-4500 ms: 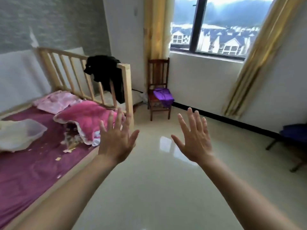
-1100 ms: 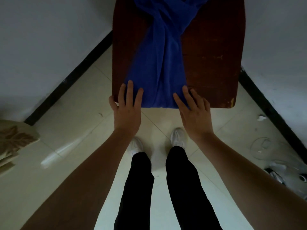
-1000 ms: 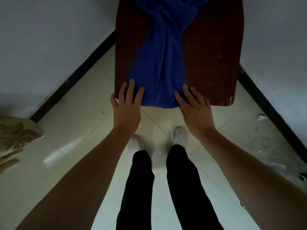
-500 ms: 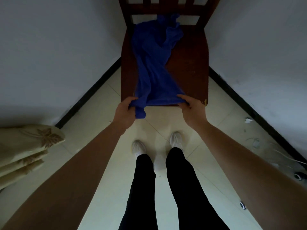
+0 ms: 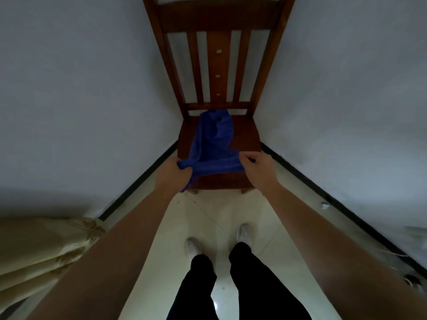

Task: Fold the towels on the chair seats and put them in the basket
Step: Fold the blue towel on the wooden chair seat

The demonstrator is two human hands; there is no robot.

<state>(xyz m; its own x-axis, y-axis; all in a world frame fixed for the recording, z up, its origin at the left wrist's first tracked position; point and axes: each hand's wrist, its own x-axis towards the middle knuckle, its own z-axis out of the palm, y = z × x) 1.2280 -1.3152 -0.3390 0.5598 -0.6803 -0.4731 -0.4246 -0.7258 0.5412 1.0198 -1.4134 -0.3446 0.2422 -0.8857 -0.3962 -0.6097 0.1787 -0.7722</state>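
A blue towel (image 5: pixel 213 144) lies crumpled along the seat of a dark wooden chair (image 5: pixel 247 137) that stands in a room corner. My left hand (image 5: pixel 174 173) is closed on the towel's near left corner, a bit of cloth hanging below it. My right hand (image 5: pixel 258 166) pinches the near right corner. The near edge is stretched between both hands, lifted just above the seat's front. The far end of the towel is bunched against the chair back. No basket is in view.
White walls (image 5: pixel 80 100) close in on both sides of the chair, with a black skirting line along the floor. A beige patterned curtain (image 5: pixel 44 248) hangs at the lower left. My legs and white shoes (image 5: pixel 194 247) stand on the pale tiled floor.
My hands went from resting flat on the towel's near edge to gripping its two corners and lifting them. The view has tilted up, showing the chair back.
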